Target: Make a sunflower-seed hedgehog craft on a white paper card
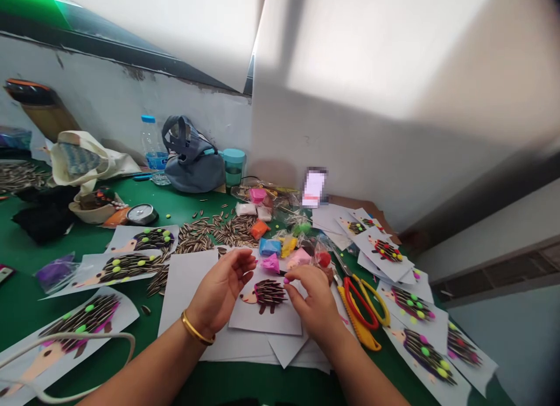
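A hedgehog picture (280,324) made with dark seeds and clay lies on white paper in front of me. My left hand (224,289) hovers at its left side, palm turned inward and fingers loosely extended, holding nothing. A small pink clay ball (286,281) sits between the thumb and forefinger of my right hand (315,298), over the right edge of the seed spines. Just behind the picture are lumps of soft clay: a bright pink one (270,263), a blue pack (270,247) and a yellow one (289,245).
Sunflower seeds (219,228) are heaped behind the papers. Red-handled scissors (361,304) and a yellow cutter (359,324) lie right of my right hand. Finished-looking hedgehog pictures (415,304) spread on both sides. A cable (129,342) loops at front left; a phone (314,187) leans on the wall.
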Available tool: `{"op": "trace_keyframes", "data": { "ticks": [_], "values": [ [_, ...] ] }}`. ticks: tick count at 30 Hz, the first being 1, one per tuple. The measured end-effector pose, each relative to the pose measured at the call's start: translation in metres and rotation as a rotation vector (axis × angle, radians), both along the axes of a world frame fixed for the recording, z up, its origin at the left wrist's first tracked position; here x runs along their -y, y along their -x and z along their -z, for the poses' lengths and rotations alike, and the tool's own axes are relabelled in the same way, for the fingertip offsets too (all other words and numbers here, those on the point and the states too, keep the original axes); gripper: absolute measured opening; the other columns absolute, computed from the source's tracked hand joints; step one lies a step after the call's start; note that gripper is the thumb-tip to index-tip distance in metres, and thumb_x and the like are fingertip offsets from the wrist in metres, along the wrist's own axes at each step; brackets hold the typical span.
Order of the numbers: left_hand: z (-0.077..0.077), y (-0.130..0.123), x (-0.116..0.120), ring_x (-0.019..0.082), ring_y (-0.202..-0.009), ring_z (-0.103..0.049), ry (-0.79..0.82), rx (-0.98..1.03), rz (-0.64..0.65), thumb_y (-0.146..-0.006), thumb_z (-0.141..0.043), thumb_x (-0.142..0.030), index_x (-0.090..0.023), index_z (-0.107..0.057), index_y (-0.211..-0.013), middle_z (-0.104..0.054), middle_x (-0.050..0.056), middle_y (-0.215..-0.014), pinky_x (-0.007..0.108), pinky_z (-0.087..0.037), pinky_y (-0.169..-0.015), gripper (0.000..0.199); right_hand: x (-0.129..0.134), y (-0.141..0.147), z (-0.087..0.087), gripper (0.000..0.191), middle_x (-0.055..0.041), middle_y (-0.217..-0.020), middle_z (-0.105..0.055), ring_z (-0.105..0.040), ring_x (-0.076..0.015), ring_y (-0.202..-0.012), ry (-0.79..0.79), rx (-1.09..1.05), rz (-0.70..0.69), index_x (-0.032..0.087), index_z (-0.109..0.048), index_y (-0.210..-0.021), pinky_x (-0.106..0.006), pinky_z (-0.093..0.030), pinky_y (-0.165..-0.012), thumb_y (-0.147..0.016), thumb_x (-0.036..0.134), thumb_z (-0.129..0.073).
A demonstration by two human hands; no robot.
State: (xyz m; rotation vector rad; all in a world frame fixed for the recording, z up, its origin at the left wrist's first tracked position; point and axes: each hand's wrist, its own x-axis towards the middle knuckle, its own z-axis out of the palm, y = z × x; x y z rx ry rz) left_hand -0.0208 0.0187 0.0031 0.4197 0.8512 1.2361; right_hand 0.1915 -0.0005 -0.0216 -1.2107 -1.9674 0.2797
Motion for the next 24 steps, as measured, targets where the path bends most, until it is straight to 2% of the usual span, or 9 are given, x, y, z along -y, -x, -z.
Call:
{"op": "trace_keyframes", "data": {
  "ticks": [3, 9, 13, 18, 24],
  "values": [
    [0.002, -0.001, 0.001, 0.014, -0.084, -0.062, -0.043, -0.058, -0.005, -0.085, -0.067, -0.03, -0.017, -0.069, -0.092, -0.066, 0.004, -0.09, 0.025, -0.05, -0.08, 0.016, 0.001, 0.006, 0.004, 0.012, -0.0028, -0.094, -0.069, -0.06, -0.0227, -0.096, 0.048, 0.041, -0.027, 0.024, -0.065, -0.097, -0.038, -0.039, -0.089, -0.088, 0.019, -0.061],
    [0.002, -0.002, 0.001, 0.013, -0.082, -0.06, -0.067, -0.09, -0.005, -0.074, -0.077, -0.034, -0.017, -0.068, -0.086, -0.066, 0.003, -0.088, 0.026, -0.049, -0.08, 0.022, 0.007, 0.022, 0.005, 0.009, -0.0018, -0.089, -0.069, -0.06, -0.0203, -0.09, 0.118, 0.064, -0.029, 0.022, -0.064, -0.089, -0.036, -0.036, -0.087, -0.085, 0.013, -0.063],
    [0.004, -0.003, 0.001, 0.013, -0.082, -0.059, -0.066, -0.088, 0.0, -0.072, -0.078, -0.034, -0.017, -0.068, -0.085, -0.066, 0.003, -0.088, 0.026, -0.048, -0.079, 0.024, 0.007, 0.027, 0.005, 0.008, -0.0011, -0.089, -0.07, -0.059, -0.0205, -0.092, 0.104, 0.101, -0.046, 0.023, -0.065, -0.088, -0.036, -0.035, -0.087, -0.085, 0.015, -0.066],
    [0.003, -0.003, 0.002, 0.014, -0.081, -0.059, -0.074, -0.114, 0.008, -0.071, -0.079, -0.036, -0.016, -0.068, -0.085, -0.066, 0.003, -0.086, 0.026, -0.048, -0.079, 0.026, 0.003, 0.026, 0.008, 0.007, -0.0019, -0.092, -0.07, -0.059, -0.0213, -0.094, 0.068, 0.123, 0.008, 0.024, -0.067, -0.089, -0.037, -0.035, -0.088, -0.086, 0.018, -0.067],
    [0.001, -0.004, 0.003, 0.014, -0.08, -0.059, -0.066, -0.122, 0.009, -0.068, -0.08, -0.037, -0.016, -0.069, -0.083, -0.066, 0.003, -0.086, 0.026, -0.048, -0.078, 0.028, 0.001, 0.031, 0.011, 0.009, -0.002, -0.088, -0.07, -0.059, -0.0209, -0.09, 0.065, 0.134, 0.034, 0.023, -0.065, -0.086, -0.038, -0.033, -0.088, -0.086, 0.014, -0.063]
  ]
}}
